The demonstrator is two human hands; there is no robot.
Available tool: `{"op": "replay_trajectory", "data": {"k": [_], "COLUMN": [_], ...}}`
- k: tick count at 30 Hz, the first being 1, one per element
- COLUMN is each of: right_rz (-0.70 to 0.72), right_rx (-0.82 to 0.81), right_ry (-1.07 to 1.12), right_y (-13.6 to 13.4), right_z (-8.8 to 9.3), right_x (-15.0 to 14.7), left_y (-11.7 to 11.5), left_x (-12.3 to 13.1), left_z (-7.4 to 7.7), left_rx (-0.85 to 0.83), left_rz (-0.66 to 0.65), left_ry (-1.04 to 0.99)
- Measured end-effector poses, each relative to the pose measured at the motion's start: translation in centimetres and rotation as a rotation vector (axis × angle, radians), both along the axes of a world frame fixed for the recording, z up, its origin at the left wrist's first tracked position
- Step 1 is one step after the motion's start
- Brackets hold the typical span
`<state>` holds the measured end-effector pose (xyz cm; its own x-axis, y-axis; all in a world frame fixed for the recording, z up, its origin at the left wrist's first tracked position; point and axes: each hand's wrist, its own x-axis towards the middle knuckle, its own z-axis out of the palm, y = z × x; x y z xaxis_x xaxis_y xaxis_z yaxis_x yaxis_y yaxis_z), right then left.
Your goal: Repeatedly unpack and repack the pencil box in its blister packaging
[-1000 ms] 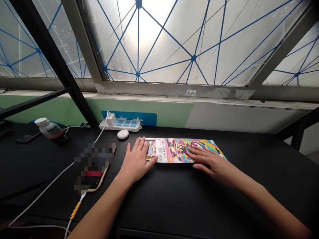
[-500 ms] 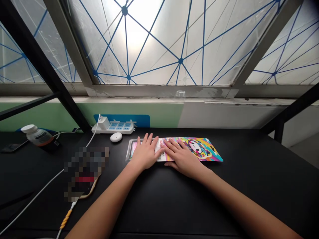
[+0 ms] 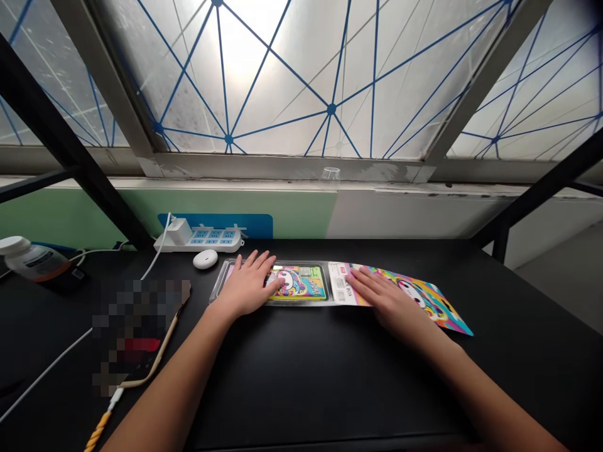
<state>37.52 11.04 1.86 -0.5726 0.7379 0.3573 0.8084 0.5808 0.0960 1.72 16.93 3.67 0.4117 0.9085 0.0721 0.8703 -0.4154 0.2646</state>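
A clear plastic blister tray (image 3: 328, 290) lies on the black desk, with a brightly printed cartoon pack (image 3: 306, 285) inside it. My left hand (image 3: 248, 282) rests flat across the tray's left part, fingers spread and thumb reaching over the pack. To the right, a colourful cardboard insert (image 3: 445, 304) with a white printed strip meets the tray's right end and slants toward me. My right hand (image 3: 389, 295) lies on this card, fingers stretched out together over it. The right thumb is hidden.
A white power strip (image 3: 202, 242) with a charger stands by the wall, and a white earbud case (image 3: 205, 258) sits before it. At left are a blurred-out dark object (image 3: 141, 333) with cables and a white bottle (image 3: 35, 260). Black frame bars (image 3: 518, 204) flank the desk.
My right hand has moved right with the cardboard insert, uncovering the cartoon pack in the tray. The card now slants. My left hand stays on the tray; the view has shifted slightly.
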Motion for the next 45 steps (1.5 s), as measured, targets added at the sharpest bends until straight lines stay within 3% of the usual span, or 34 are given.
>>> {"op": "replay_trajectory", "data": {"k": [4,7,9,13,15,19,22,29,32,34,36,40,45], "right_rz": [-0.075,-0.002,0.064,0.257,0.322,0.366,0.43,0.521,0.307,0.064,-0.079,-0.169,-0.164], "right_rx": [0.192,0.198,0.12,-0.112,-0.235,-0.399,-0.398,-0.121,-0.05,-0.086,-0.126,-0.232,-0.374], "right_ry": [0.072,0.031,-0.02,-0.083,-0.041,0.121,0.193,0.236,0.213,0.174,0.159,0.145,0.116], "right_y": [-0.5,-2.3,-4.3,-7.6,-7.0,-2.3,0.3,0.8,2.7,4.5,6.2,8.2,8.8], "right_z": [2.5,4.0,3.8,1.3,0.4,0.3,0.3,0.3,1.8,2.7,3.1,2.8,2.7], "right_x": [-0.3,-4.0,-7.8,-15.4,-18.0,-20.3,-20.7,-19.4,-17.1,-15.0,-13.0,-10.3,-9.5], "left_y": [0.0,0.3,0.8,1.8,2.0,2.0,1.8,1.7,1.1,0.6,0.2,0.1,0.2], "left_x": [-0.2,0.3,0.9,2.2,2.6,2.9,2.8,2.6,2.6,2.6,2.7,2.9,3.0], "left_z": [0.0,-0.1,-0.2,-0.2,-0.3,-0.5,-0.8,-0.8,-0.4,-0.1,0.1,0.1,0.0], "left_rx": [0.003,0.022,0.025,0.01,0.011,0.04,0.075,0.136,0.217,0.316,0.393,0.403,0.387], "left_rz": [0.036,0.066,0.084,0.055,0.048,0.061,0.068,0.053,0.007,-0.019,-0.013,0.021,0.036], "left_ry": [0.03,0.03,0.03,0.039,0.044,0.054,0.054,0.035,0.029,0.011,-0.008,-0.026,-0.041]}}
